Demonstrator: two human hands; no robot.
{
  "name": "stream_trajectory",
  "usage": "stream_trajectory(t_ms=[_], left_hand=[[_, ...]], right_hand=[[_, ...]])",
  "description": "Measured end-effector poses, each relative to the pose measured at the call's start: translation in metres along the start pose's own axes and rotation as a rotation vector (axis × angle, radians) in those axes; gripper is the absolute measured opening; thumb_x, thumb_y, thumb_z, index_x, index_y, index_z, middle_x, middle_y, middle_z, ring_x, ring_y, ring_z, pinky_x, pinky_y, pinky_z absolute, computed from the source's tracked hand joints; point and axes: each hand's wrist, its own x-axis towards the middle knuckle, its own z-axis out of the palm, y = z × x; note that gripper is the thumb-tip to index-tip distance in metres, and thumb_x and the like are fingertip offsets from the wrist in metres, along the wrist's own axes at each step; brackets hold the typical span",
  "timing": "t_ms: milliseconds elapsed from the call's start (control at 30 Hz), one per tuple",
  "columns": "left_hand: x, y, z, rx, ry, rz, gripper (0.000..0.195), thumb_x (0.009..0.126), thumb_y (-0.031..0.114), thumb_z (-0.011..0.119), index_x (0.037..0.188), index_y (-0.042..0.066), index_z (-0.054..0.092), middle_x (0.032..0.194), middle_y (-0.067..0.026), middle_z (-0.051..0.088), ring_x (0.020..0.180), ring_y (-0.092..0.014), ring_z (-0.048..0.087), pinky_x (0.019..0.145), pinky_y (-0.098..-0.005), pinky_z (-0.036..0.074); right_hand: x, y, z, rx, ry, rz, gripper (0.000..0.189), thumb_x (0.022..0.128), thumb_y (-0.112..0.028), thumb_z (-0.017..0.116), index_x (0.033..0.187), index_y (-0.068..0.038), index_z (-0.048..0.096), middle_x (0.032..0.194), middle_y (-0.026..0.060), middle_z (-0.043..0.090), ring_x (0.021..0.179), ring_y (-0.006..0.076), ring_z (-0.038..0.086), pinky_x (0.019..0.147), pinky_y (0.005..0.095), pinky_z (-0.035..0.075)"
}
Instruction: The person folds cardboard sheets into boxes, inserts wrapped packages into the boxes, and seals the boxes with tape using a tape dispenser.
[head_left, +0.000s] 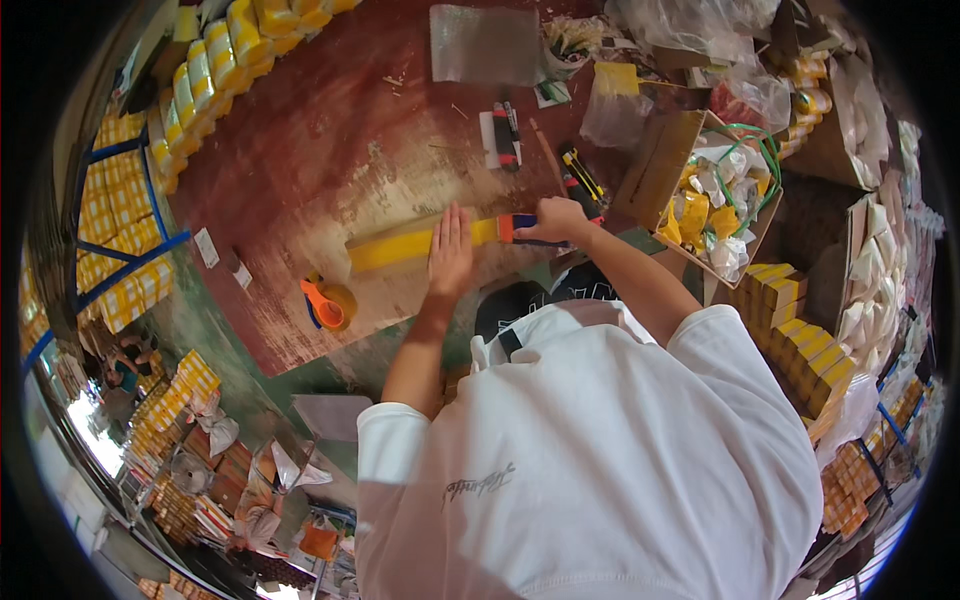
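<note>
A long narrow cardboard box (405, 229) lies on the worn red tabletop, with a strip of yellow tape (390, 249) along it. My left hand (451, 251) rests flat across the tape and box, fingers extended. At the box's right end, my right hand (561, 221) is closed around a blue and orange tape dispenser (507, 228), and the yellow tape runs up to it. The dispenser's far part is partly hidden by my fingers. A second orange tape dispenser (324, 306) with a yellowish roll lies left of my left hand, near the table's front edge.
Utility knives (505, 139) and a yellow-black cutter (583, 174) lie beyond my right hand. An open carton (679, 161) of crumpled scraps stands at the right. Bubble wrap (484, 45) and yellow-taped packages (217, 67) lie along the far side. Stacked small boxes (806, 352) are at the right.
</note>
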Motion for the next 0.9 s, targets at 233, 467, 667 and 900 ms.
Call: stream_trajectory(t_ms=[233, 467, 667, 900], left_hand=[[0.002, 0.017, -0.012, -0.009, -0.031, 0.024, 0.081, 0.085, 0.015, 0.062, 0.158, 0.025, 0.025, 0.163, -0.0242, 0.014, 0.150, -0.040, 0.018, 0.120, -0.0506, 0.020], [0.025, 0.025, -0.026, 0.140, -0.194, 0.063, 0.049, 0.084, 0.012, 0.060, 0.132, 0.021, 0.058, 0.142, -0.0291, 0.039, 0.135, -0.049, 0.034, 0.116, -0.0558, 0.024], [-0.015, 0.009, 0.021, -0.528, 0.015, 0.153, 0.029, 0.083, 0.013, 0.060, 0.110, 0.006, 0.066, 0.134, -0.0184, 0.051, 0.128, -0.035, 0.048, 0.116, -0.0451, 0.031], [-0.054, -0.003, -0.028, -0.270, -0.476, 0.526, 0.041, 0.093, 0.015, 0.057, 0.133, 0.004, 0.055, 0.139, -0.0163, 0.054, 0.134, -0.028, 0.049, 0.115, -0.0379, 0.036]], right_hand=[[0.038, -0.055, 0.056, -0.223, 0.065, 0.097, 0.056, 0.075, -0.058, 0.071, 0.099, -0.008, 0.077, 0.099, 0.0106, 0.075, 0.090, 0.0268, 0.073, 0.071, 0.0384, 0.058], [-0.044, -0.025, -0.022, 0.001, 0.199, 0.181, 0.066, 0.073, -0.066, 0.071, 0.093, -0.003, 0.076, 0.085, 0.0155, 0.073, 0.081, 0.0291, 0.073, 0.068, 0.0385, 0.057], [-0.096, 0.048, -0.040, 0.571, 0.118, 0.107, 0.062, 0.079, -0.057, 0.074, 0.099, 0.002, 0.073, 0.079, 0.0098, 0.072, 0.069, 0.0197, 0.068, 0.067, 0.0336, 0.055], [-0.095, 0.029, -0.020, 0.748, 0.016, -0.203, 0.042, 0.082, -0.032, 0.083, 0.105, 0.001, 0.069, 0.083, 0.0008, 0.068, 0.075, 0.0086, 0.059, 0.072, 0.0276, 0.051]])
